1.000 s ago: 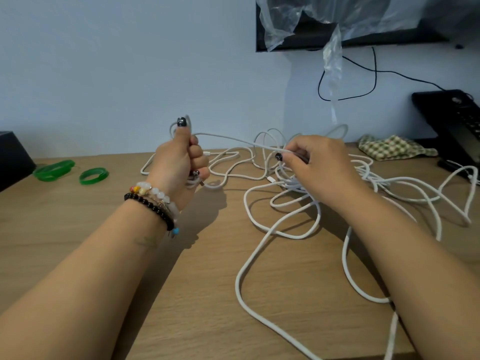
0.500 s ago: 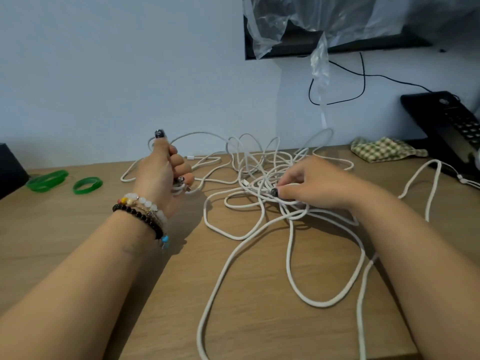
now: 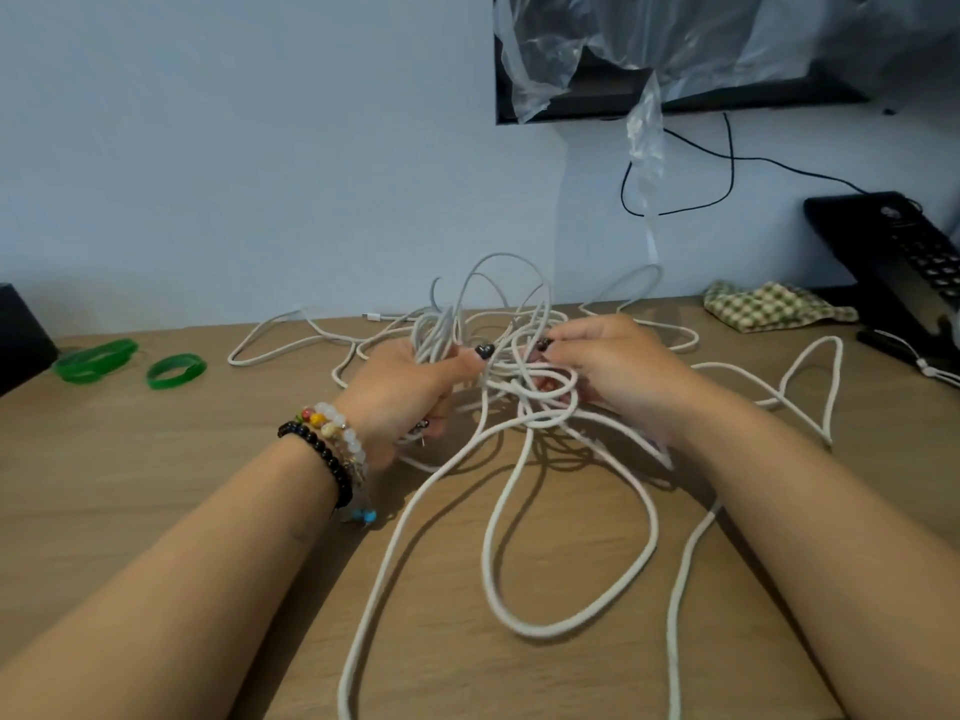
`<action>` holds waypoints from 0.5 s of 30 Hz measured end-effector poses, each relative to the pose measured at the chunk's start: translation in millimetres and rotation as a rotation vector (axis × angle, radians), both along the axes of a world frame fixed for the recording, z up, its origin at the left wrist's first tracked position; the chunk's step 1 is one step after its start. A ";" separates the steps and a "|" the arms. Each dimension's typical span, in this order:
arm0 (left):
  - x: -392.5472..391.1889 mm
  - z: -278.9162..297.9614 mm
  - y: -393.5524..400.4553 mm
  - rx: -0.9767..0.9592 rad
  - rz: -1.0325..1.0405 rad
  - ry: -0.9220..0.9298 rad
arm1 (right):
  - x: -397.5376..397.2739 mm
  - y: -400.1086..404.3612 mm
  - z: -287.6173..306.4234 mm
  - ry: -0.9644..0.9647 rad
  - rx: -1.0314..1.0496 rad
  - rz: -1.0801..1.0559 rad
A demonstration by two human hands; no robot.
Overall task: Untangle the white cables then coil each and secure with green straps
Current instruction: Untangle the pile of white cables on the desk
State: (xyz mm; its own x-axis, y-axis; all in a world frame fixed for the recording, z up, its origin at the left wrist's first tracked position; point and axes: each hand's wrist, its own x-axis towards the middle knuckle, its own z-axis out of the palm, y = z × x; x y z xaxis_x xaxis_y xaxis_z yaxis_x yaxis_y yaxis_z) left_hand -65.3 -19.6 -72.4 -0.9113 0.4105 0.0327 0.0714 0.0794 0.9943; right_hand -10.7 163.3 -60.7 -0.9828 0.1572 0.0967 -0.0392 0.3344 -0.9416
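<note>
Head view: both hands' grip [image 3: 511,358] pinches the white cables [image 3: 519,402]

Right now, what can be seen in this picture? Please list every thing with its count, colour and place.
white cables: number unclear, white, tangled at table centre, loops spreading near and right
green straps: two, green, far left of table
table: one, light wood
checked cloth: one, green and cream, far right by wall
black device: one, far right
plastic sheet: clear, hanging at top
left hand: grips a cable bundle; beaded bracelets at wrist
right hand: fingers pinch cable in tangle
</note>
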 end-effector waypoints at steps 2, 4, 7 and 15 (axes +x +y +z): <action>1.6 -1.6 1.3 -0.039 -0.019 0.007 | -0.4 -0.1 -2.7 -0.101 -0.082 0.130; 3.3 -1.9 2.9 -0.051 -0.020 0.008 | -0.7 -0.3 -6.2 -0.162 -0.043 0.205; 4.2 -1.0 3.8 -0.071 -0.019 0.019 | -1.0 3.9 -8.8 -0.147 0.037 0.219; 6.8 3.8 3.0 0.008 0.047 0.116 | -4.3 5.0 -2.0 0.166 0.093 0.023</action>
